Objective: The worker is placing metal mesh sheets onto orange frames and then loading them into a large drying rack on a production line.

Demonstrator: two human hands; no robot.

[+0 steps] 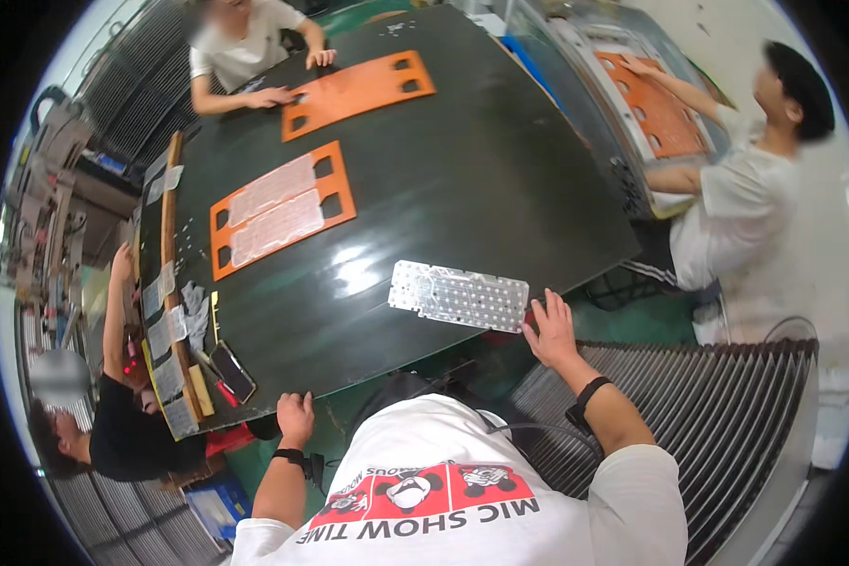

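Note:
A translucent plastic sheet (457, 296), shaped like a keyboard layer and dotted with rows of small round marks, lies at the near edge of the dark table (443, 189). Its right end reaches the table's edge. My right hand (552, 328) is beside that end, fingers spread, with thumb and forefinger at the sheet's border; no grip on it can be made out. At the table's front edge, to the left, my left hand (295, 418) is loosely curled with nothing visible in it. Dark bands circle both my wrists.
An orange board (340, 196) bearing two translucent sheets lies left of centre. Across the table, a person handles another orange board (358, 94). At right, a co-worker reaches over a framed machine (623, 104). A phone (232, 371) lies near left; a ribbed rack (670, 424) stands right.

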